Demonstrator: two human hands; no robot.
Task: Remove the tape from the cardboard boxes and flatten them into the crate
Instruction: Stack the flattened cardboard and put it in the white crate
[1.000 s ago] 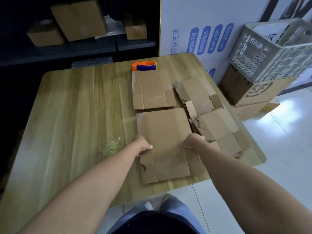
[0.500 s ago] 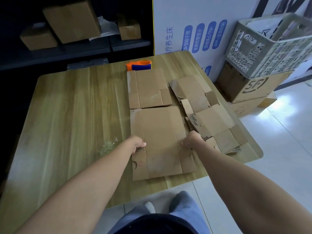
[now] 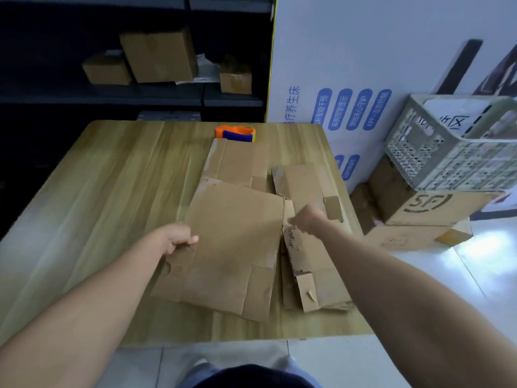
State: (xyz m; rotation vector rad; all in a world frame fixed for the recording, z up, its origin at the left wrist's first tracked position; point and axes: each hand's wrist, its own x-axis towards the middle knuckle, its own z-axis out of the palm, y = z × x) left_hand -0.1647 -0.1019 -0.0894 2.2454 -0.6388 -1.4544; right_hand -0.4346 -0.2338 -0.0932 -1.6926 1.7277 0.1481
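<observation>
Both forearms are bare, no sleeves showing; below the wooden table, seemingly blue-grey trousers and a dark top.

1. Wooden table sits on pale glossy floor tiles – glare on the right.
2. Dark shelving behind, pretty dim.
3. White printed wall panel with blue labels.

Stockroom: shelved cartons, crate
</observation>
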